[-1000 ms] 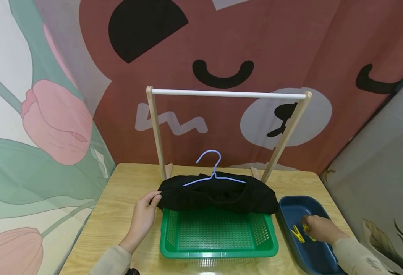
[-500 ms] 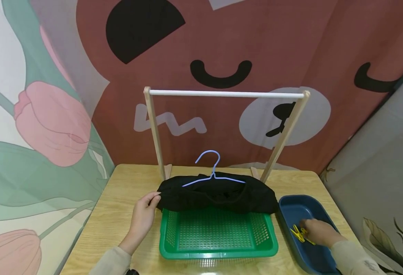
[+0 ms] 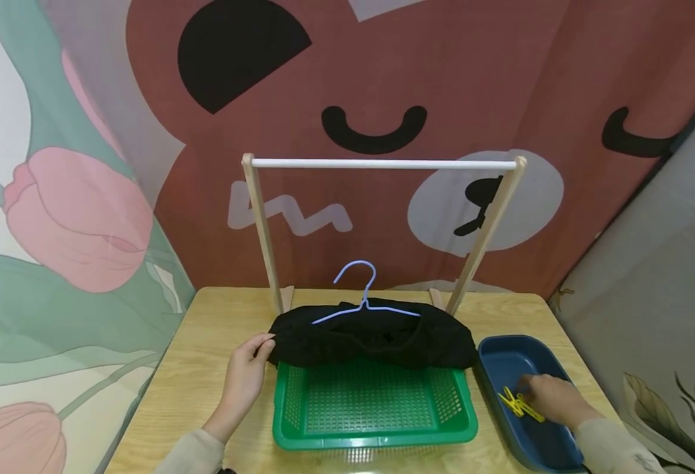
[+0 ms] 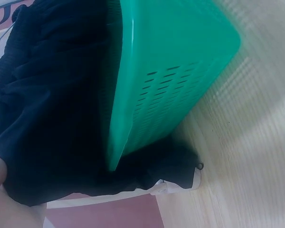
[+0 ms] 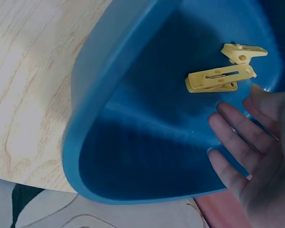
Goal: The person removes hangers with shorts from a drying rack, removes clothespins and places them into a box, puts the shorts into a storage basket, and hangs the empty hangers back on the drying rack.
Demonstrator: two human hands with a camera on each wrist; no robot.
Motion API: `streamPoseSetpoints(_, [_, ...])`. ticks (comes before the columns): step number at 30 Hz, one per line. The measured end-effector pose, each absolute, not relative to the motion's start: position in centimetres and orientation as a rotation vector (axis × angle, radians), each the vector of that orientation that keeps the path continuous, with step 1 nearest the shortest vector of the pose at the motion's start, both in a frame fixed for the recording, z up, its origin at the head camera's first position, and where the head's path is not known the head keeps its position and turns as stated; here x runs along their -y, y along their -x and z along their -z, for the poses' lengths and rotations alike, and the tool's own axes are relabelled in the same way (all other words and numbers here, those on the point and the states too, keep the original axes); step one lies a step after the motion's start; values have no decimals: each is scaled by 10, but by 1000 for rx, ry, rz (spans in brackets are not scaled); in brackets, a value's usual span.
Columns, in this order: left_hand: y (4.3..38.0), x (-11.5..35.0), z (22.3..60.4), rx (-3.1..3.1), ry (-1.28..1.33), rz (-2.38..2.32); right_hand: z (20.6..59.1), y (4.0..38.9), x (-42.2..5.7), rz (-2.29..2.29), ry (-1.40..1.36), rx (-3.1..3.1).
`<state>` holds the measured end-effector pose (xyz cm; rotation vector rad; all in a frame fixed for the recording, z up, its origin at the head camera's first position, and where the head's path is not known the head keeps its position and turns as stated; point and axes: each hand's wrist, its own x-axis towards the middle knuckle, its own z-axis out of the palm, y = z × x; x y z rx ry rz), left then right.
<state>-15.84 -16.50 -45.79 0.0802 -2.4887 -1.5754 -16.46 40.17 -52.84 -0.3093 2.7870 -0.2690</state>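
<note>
A black garment with a gathered waistband drapes over the back of a green basket. Its left end is pinched between thumb and fingers of my left hand; in the left wrist view only a bit of that hand shows at the corner. A light purple hanger sits in the garment, hook up. My right hand reaches into a blue tray, its fingers loosely bent with nothing between them. Beside the fingertips lie a yellow clothespin and another clothespin, close together.
A wooden rack with a white bar stands behind the garment on the wooden table. The tray stands right of the basket. Printed curtains enclose the table at the back and sides.
My right hand has shifted slightly left in the tray, and the clothespin by its fingers now lies against the other one. My left hand keeps its pinch. The head view has turned slightly.
</note>
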Motion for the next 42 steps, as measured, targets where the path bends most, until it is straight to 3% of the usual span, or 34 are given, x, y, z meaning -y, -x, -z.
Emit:
streamPoseSetpoints(19, [161,167,454,2486,-82,1602,488,163,-375,280,332,-2938])
streamPoseSetpoints(42, [159,164,458,2478,-84,1611,412,162,-290,462,509,-3256])
